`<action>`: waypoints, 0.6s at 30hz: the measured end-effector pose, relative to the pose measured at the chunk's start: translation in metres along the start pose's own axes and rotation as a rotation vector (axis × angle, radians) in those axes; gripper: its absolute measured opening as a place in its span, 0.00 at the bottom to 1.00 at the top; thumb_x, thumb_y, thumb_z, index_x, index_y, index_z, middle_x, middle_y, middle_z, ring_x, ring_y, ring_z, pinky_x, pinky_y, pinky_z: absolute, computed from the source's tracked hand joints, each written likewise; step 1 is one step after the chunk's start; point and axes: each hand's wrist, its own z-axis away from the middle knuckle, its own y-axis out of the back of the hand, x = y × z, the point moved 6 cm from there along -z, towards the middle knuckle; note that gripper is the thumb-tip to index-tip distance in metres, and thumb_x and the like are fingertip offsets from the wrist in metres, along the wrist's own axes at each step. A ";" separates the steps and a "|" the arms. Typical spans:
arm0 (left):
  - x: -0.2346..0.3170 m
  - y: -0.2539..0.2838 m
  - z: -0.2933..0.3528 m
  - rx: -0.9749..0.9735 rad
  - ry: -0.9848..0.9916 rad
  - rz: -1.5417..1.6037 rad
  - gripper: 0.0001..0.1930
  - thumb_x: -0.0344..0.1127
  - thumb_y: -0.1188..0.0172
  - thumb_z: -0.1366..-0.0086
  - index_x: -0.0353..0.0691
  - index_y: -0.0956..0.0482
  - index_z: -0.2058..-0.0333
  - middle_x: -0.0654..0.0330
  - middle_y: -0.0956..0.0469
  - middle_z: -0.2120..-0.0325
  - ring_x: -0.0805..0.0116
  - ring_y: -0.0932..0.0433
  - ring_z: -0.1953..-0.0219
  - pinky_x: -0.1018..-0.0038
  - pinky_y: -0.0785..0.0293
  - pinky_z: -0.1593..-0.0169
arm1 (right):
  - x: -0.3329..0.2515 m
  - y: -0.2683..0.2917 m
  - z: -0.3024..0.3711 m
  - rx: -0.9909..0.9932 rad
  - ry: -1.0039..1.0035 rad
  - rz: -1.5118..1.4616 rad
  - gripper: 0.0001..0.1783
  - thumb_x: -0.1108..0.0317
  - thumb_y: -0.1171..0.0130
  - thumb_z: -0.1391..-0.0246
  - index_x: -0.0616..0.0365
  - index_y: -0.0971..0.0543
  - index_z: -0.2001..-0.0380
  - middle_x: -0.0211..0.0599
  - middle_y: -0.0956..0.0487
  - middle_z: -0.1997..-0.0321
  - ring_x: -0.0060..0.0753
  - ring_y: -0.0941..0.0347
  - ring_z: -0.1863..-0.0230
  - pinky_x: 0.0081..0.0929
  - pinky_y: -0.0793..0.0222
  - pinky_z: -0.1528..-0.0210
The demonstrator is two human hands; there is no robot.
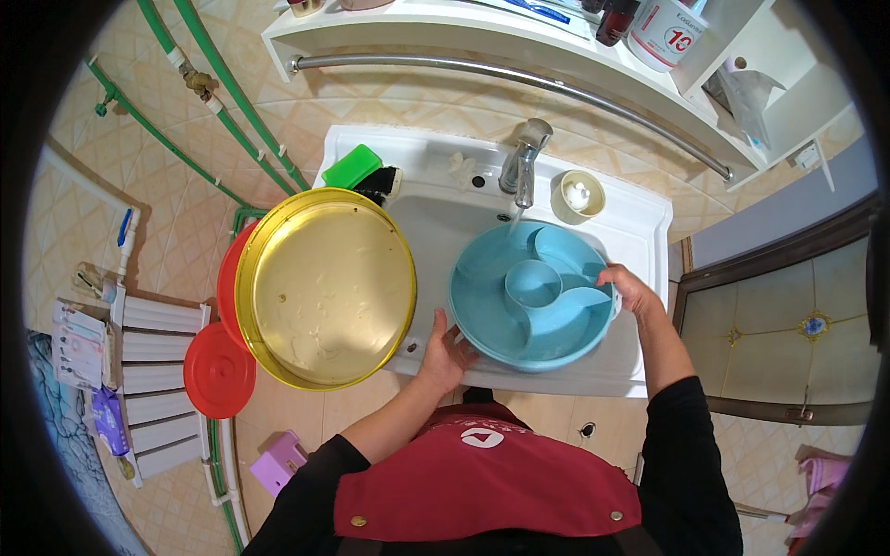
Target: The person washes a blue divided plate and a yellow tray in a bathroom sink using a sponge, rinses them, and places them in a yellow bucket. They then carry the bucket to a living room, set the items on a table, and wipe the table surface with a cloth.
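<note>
A round light-blue divided tray [567,332] with a small round cup in its middle lies over the white sink [431,278]. Its far edge is under the silver faucet [530,157], and a thin stream of water falls there. My right hand [630,289] grips the tray's right rim, thumb on top and the other fingers partly hidden. At the near left rim my left hand [447,360] is open, thumb raised apart; its fingertips meet the rim, partly hidden by it. Left of the tray stands a big round gold tin lid or pan [334,287] with a wet-looking inside.
A green box [352,167] sits on a black brush-like item at the sink's back left. A cream cup [578,196] stands right of the faucet. A red lid [220,371] lies beside the gold pan. A metal rail [510,76] runs under the white shelf [408,32].
</note>
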 end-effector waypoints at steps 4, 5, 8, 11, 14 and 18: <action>0.009 -0.014 -0.011 0.030 0.040 -0.107 0.30 0.50 0.45 0.44 0.39 0.38 0.46 0.54 0.33 0.49 0.58 0.32 0.49 0.62 0.37 0.43 | -0.016 0.005 -0.016 -0.133 -0.005 0.117 0.32 0.61 0.40 0.62 0.66 0.31 0.52 0.42 0.26 0.57 0.34 0.28 0.57 0.27 0.31 0.55; 0.008 -0.009 -0.014 0.096 0.054 -0.143 0.28 0.46 0.45 0.44 0.38 0.37 0.48 0.52 0.33 0.48 0.57 0.31 0.49 0.61 0.37 0.43 | -0.019 0.001 -0.017 -0.101 0.020 0.027 0.33 0.56 0.40 0.59 0.65 0.31 0.51 0.43 0.26 0.55 0.34 0.28 0.56 0.27 0.31 0.53; 0.011 -0.014 -0.014 0.125 -0.096 -0.105 0.25 0.35 0.48 0.48 0.40 0.37 0.49 0.54 0.31 0.52 0.58 0.30 0.52 0.61 0.33 0.46 | -0.023 -0.013 -0.002 -0.079 0.052 -0.155 0.38 0.42 0.46 0.53 0.61 0.32 0.47 0.43 0.27 0.50 0.35 0.29 0.51 0.28 0.32 0.51; 0.004 -0.016 -0.015 0.137 -0.250 -0.080 0.33 0.35 0.48 0.50 0.48 0.45 0.43 0.58 0.37 0.49 0.61 0.35 0.49 0.62 0.32 0.49 | 0.002 -0.022 0.022 0.002 0.034 -0.198 0.41 0.34 0.53 0.50 0.58 0.33 0.46 0.40 0.25 0.55 0.32 0.28 0.57 0.33 0.30 0.55; -0.002 -0.016 -0.016 0.214 -0.330 -0.062 0.44 0.34 0.47 0.53 0.55 0.59 0.38 0.60 0.46 0.44 0.60 0.42 0.45 0.61 0.35 0.48 | 0.047 -0.028 0.037 0.013 0.008 -0.258 0.40 0.34 0.48 0.54 0.56 0.34 0.47 0.36 0.27 0.64 0.28 0.31 0.70 0.28 0.31 0.70; -0.014 -0.021 -0.011 0.227 -0.404 -0.158 0.51 0.39 0.42 0.52 0.57 0.71 0.37 0.60 0.53 0.40 0.58 0.47 0.42 0.57 0.43 0.45 | 0.054 -0.077 0.036 0.151 0.131 -0.306 0.36 0.53 0.36 0.57 0.57 0.36 0.48 0.37 0.27 0.63 0.29 0.30 0.68 0.24 0.32 0.77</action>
